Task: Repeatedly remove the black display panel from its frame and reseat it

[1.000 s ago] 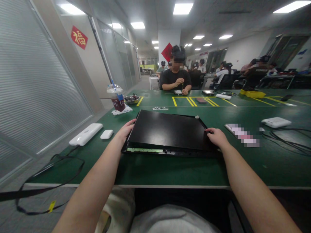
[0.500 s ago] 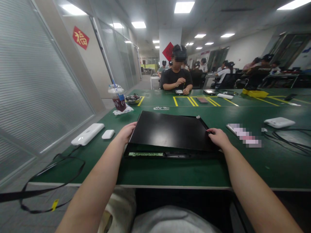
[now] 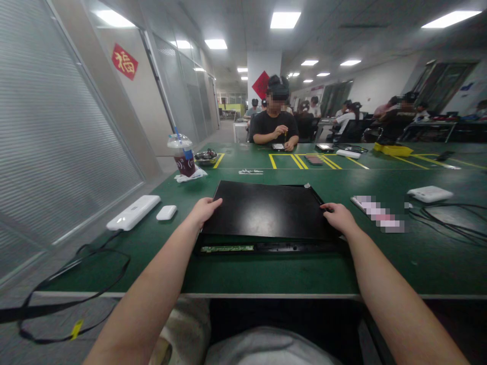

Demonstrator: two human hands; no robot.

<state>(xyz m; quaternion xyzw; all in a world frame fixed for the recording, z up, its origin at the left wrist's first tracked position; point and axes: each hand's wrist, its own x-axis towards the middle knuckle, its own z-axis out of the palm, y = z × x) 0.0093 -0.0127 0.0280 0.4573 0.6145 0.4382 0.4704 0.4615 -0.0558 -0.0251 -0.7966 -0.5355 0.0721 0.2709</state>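
A flat black panel (image 3: 266,210) lies over a black frame (image 3: 297,247) on the green table, its near edge not flush with the frame. Along the frame's near side a green circuit strip (image 3: 227,249) shows. My left hand (image 3: 205,210) grips the panel's left edge, thumb on top and the other fingers hidden beneath. At the right side, my right hand (image 3: 338,217) has its fingers closed on the edge of the frame; whether it also holds the panel is unclear. A small whitish piece (image 3: 307,185) sits at the frame's far right corner.
On the left are a white power bank (image 3: 134,213), a white case (image 3: 166,212), a black strap and a cup (image 3: 182,158). To the right lie a blurred-out phone-like object (image 3: 376,214), a white device (image 3: 429,193) and cables. Across the table, a person (image 3: 274,121) handles a small device.
The panel's left side has come down and it now lies flatter. My left thumb has moved onto its top face. The view has shifted slightly.
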